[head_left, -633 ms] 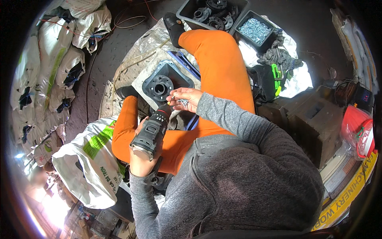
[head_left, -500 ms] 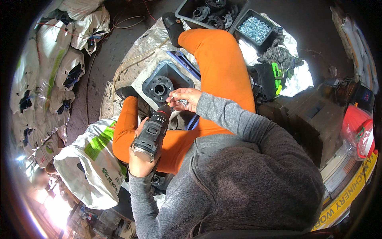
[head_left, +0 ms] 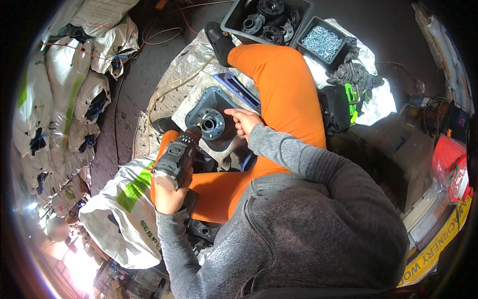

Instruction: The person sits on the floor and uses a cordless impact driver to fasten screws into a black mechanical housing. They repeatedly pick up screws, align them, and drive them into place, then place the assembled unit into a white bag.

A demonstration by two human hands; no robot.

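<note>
My left hand (head_left: 170,195) is closed round the grip of a black cordless drill (head_left: 175,160). Its chuck points up and away, with the tip at the near-left edge of a round black flange (head_left: 214,133). That flange has a raised central collar and bolt holes around it, and sits on a dark, square-rimmed hopper-like part (head_left: 225,103) between my legs. Just right of the flange, apart from it, is my right hand (head_left: 245,122). Its index finger points left while the other fingers curl in over screws, which are mostly hidden now.
A grey bin (head_left: 318,56) of silvery screws stands at the far right, beside a larger crate (head_left: 231,25) of black flanges. Grey gloves (head_left: 356,74) lie near a black pouch (head_left: 334,107). A blue part (head_left: 239,89) rests by my leg; white sacks (head_left: 122,212) line the left.
My right hand has drawn back from the drill tip, to the right. The drill has shifted left and its tip now meets the flange's edge. The whole view has shifted slightly.
</note>
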